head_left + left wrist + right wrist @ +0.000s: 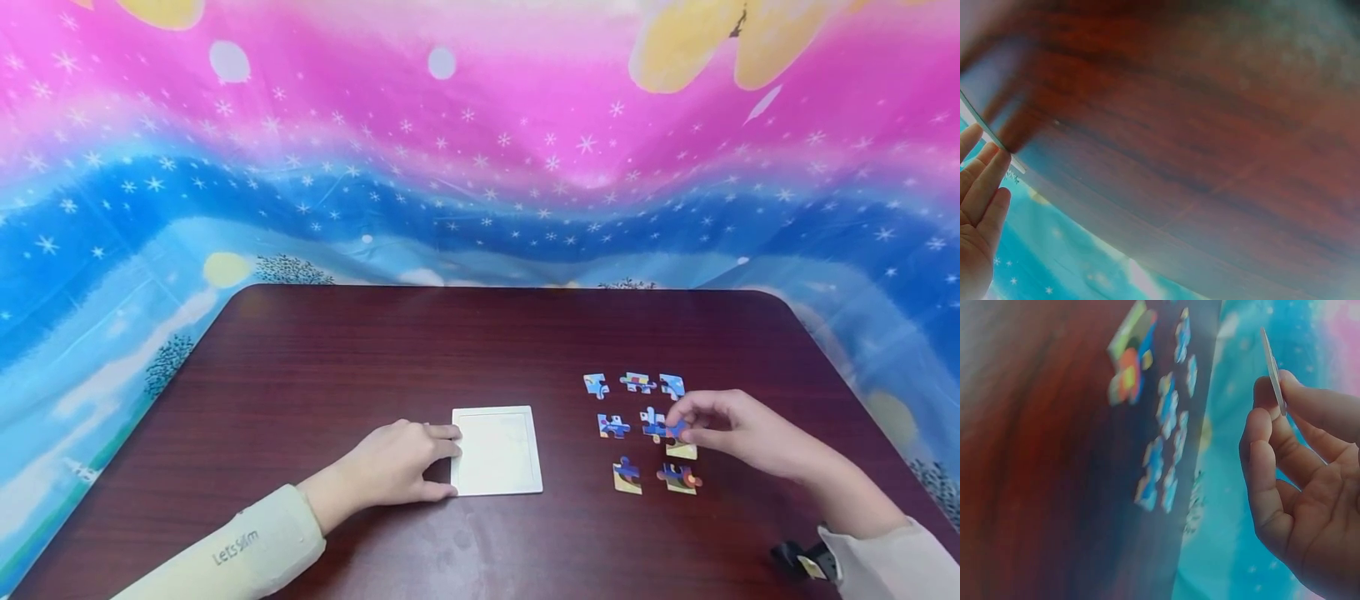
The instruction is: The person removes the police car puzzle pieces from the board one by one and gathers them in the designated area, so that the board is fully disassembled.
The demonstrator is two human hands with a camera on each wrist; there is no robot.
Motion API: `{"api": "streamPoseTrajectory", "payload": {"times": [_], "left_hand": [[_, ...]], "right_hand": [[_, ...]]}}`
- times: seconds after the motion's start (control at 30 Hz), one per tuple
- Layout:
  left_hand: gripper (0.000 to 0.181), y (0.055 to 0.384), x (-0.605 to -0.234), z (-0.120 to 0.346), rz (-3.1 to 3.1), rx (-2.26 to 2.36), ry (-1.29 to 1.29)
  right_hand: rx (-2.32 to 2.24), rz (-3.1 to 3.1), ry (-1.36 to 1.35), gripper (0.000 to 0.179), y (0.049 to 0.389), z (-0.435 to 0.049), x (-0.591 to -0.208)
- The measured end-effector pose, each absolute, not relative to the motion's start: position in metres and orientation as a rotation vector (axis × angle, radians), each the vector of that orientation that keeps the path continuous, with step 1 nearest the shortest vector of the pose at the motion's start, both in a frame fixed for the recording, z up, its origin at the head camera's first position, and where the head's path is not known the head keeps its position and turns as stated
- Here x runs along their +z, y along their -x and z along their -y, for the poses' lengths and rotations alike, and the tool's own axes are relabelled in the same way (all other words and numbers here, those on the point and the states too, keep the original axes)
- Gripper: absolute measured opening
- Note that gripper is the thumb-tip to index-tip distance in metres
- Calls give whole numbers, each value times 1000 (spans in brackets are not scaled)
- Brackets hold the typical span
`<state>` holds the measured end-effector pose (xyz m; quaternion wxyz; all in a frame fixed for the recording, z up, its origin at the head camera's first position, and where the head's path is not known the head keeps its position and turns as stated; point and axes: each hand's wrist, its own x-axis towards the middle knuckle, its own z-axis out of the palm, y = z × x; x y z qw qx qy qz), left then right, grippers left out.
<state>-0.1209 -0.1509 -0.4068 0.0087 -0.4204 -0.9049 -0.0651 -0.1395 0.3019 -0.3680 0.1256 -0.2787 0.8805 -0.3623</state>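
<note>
My right hand pinches a jigsaw piece between thumb and fingers at the right side of the piece group. In the right wrist view this piece shows edge-on, raised off the table. Nearest to it lie a blue piece and an orange-and-dark piece. My left hand rests against the left edge of a square white puzzle tray, thumb at its near corner. Straight fingers of that hand touch the tray edge in the left wrist view.
Other loose pieces lie spaced out in rough rows: a far row with a middle piece, a left piece and a near one. Behind the dark red wooden table hangs a colourful printed cloth.
</note>
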Motion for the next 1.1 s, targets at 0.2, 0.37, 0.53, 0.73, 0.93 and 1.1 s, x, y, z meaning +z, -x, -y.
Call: {"api": "streamPoseTrajectory", "payload": {"times": [0.2, 0.37, 0.53, 0.73, 0.93, 1.1], "left_hand": [[37, 121, -406, 151, 2829, -196, 1323], [37, 121, -406, 151, 2823, -186, 1331], [36, 122, -406, 150, 2819, -190, 1332], [37, 121, -405, 150, 2825, -191, 1328], [36, 120, -405, 151, 2829, -183, 1323], [36, 120, -406, 151, 2820, -165, 1333]], "right_hand": [[-1085, -2572, 782, 13, 134, -321, -376], [-1093, -2543, 727, 13, 130, -337, -382], [-1126, -2474, 726, 13, 129, -349, -388], [-1159, -2395, 719, 17, 129, -359, -395], [-1177, -2331, 743, 14, 129, -363, -401], [-1125, -2337, 728, 13, 130, -363, -404]]}}
